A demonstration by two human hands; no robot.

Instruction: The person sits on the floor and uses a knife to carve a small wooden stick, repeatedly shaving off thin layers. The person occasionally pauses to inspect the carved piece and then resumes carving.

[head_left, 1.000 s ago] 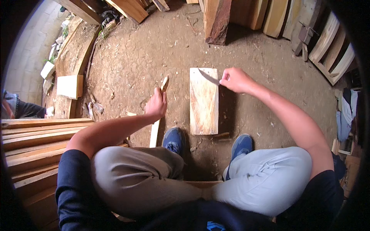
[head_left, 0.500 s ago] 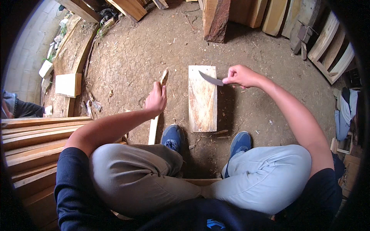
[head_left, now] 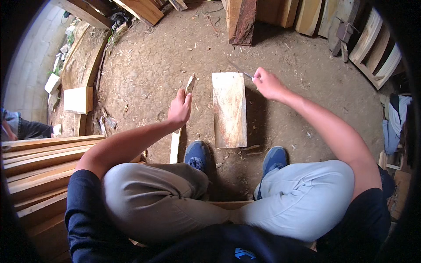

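Note:
My left hand (head_left: 180,108) is closed around a wooden stick, whose whittled tip (head_left: 190,82) pokes out above the fingers. Below that hand a pale wood strip (head_left: 175,147) runs down beside my left shoe; I cannot tell whether it is the same piece. My right hand (head_left: 268,84) grips a knife (head_left: 241,69) by its handle, hidden in the fist. The dark blade points up and left, seen nearly edge-on, by the far right corner of a wooden block (head_left: 230,109). That block stands between the two hands, its top pale with brown staining.
Sawn boards (head_left: 48,164) are stacked at my left, and a pale block (head_left: 76,100) lies beyond them. Thick timbers (head_left: 242,22) stand at the back, with a wooden frame (head_left: 377,48) far right. Part of another person (head_left: 28,125) shows at the left edge.
My right hand has moved up and slightly left, and the knife has turned from blade-flat to nearly edge-on, off the block's top. The left hand, with the stick, has shifted slightly.

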